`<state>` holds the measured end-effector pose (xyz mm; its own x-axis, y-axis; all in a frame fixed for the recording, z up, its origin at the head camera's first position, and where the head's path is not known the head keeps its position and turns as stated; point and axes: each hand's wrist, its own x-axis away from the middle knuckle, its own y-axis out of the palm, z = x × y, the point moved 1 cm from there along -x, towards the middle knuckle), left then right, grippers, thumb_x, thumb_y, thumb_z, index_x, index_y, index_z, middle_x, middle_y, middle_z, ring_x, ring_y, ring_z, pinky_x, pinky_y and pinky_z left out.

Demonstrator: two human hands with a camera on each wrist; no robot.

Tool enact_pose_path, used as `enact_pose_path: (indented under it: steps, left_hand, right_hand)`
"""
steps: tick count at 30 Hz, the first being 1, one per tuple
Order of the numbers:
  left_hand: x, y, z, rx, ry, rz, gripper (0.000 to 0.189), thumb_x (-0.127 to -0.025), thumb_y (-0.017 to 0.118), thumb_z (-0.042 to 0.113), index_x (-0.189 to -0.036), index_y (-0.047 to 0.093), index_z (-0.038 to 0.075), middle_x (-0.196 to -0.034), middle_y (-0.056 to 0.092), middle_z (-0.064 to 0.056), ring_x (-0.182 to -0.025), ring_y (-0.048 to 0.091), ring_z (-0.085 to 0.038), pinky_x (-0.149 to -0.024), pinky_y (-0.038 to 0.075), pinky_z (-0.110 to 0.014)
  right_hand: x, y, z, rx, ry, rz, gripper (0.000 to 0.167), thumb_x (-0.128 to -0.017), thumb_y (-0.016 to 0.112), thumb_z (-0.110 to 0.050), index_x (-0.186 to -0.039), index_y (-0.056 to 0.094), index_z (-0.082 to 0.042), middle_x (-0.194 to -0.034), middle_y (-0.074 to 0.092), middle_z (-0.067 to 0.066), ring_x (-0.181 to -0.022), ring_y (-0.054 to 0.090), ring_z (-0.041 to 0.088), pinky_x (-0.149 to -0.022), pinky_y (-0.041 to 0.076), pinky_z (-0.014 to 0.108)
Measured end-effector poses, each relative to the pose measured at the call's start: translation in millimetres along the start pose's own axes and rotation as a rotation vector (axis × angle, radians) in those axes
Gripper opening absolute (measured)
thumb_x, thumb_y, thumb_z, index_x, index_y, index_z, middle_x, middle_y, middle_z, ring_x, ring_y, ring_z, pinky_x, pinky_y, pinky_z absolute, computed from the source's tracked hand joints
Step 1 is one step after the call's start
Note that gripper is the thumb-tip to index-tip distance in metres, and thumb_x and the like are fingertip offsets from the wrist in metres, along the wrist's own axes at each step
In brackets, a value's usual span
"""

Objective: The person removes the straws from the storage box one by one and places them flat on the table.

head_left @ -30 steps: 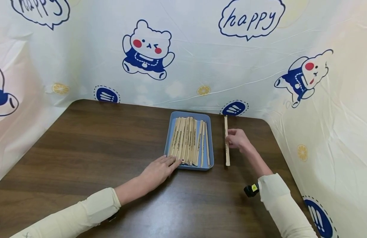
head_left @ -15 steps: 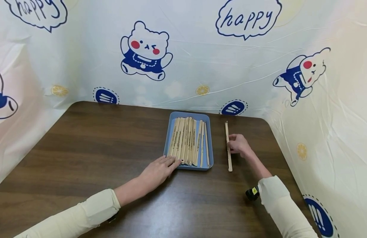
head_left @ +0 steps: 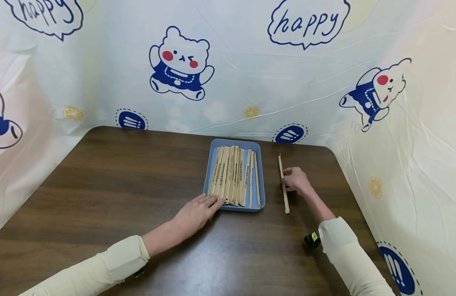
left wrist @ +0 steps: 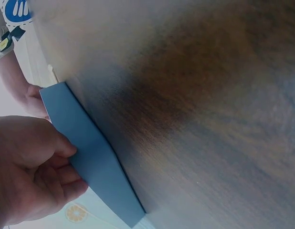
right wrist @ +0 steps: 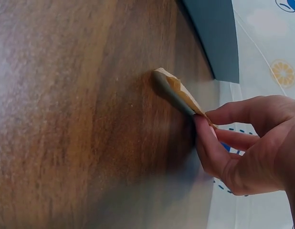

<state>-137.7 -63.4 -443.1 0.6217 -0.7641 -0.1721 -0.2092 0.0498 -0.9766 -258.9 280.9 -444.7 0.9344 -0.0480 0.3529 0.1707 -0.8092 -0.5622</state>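
Observation:
My left hand (head_left: 198, 210) grips the near left corner of a blue rectangular tray (head_left: 262, 181), thumb at the front rim. In the left wrist view, its thumb and curled fingertips meet the tray's outer wall (left wrist: 90, 138). Inside the tray lie several pairs of paper-wrapped chopsticks (head_left: 228, 172), side by side, with dark print along them. To the right of the tray, my right hand (head_left: 296, 180) pinches a single paper-wrapped pair of chopsticks (head_left: 284, 197) between thumb and fingers. Low at the table, it points away from me; whether it touches the wood cannot be told.
A dark brown wooden table (head_left: 120, 185) spreads to the left and in front of the tray. A pale printed sheet (head_left: 235, 82) rises behind the table's back edge and along both sides. The tray stands near that back edge.
My right hand has brought the wrapped chopsticks a little toward me; over the last half second they have turned slightly, far end leftward. My left hand and the tray have stayed in place.

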Motion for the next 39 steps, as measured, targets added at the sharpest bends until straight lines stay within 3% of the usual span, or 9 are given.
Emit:
enact_pose_path:
  steps: [13, 22, 29, 39]
  left_hand:
    - [0.0, 0.9, -1.0, 0.002, 0.003, 0.005, 0.053, -0.091, 0.069, -0.003, -0.141, 0.055, 0.003, -0.131, 0.061, -0.019, -0.123, 0.058, -0.030, -0.105, 0.046, -0.043]
    - [0.6, 2.2, -1.2, 0.010, 0.001, 0.017, 0.051, -0.091, 0.068, -0.004, -0.140, 0.056, 0.003, -0.130, 0.062, -0.019, -0.122, 0.058, -0.030, -0.104, 0.046, -0.044]
    - [0.8, 2.0, -1.2, 0.010, 0.000, 0.009, 0.053, -0.090, 0.068, -0.005, -0.141, 0.055, 0.003, -0.130, 0.061, -0.019, -0.122, 0.058, -0.030, -0.105, 0.045, -0.044]
    - [0.7, 1.6, -1.0, 0.007, 0.002, 0.018, 0.052, -0.090, 0.068, -0.004, -0.140, 0.055, 0.003, -0.129, 0.062, -0.019, -0.122, 0.059, -0.030, -0.105, 0.046, -0.044]
  right_hand:
    - [1.8, 2, 0, 0.022, -0.017, 0.043, 0.044, -0.091, 0.055, 0.004, -0.135, 0.055, 0.009, -0.114, 0.064, 0.027, -0.095, 0.067, 0.033, -0.071, 0.062, 0.036]
    - [0.6, -1, 1, 0.000, 0.012, 0.033, 0.043, -0.093, 0.062, 0.001, -0.134, 0.055, 0.010, -0.121, 0.059, 0.031, -0.102, 0.066, 0.037, -0.073, 0.061, 0.036]
    - [2.6, -4, 3, -0.024, 0.028, 0.032, 0.042, -0.094, 0.062, 0.001, -0.134, 0.053, 0.011, -0.117, 0.059, 0.031, -0.091, 0.068, 0.030, -0.070, 0.061, 0.034]
    - [2.3, -11, 2, -0.043, 0.013, 0.044, 0.038, -0.095, 0.061, 0.000, -0.130, 0.055, 0.012, -0.098, 0.068, 0.025, -0.079, 0.069, 0.022, -0.068, 0.062, 0.033]
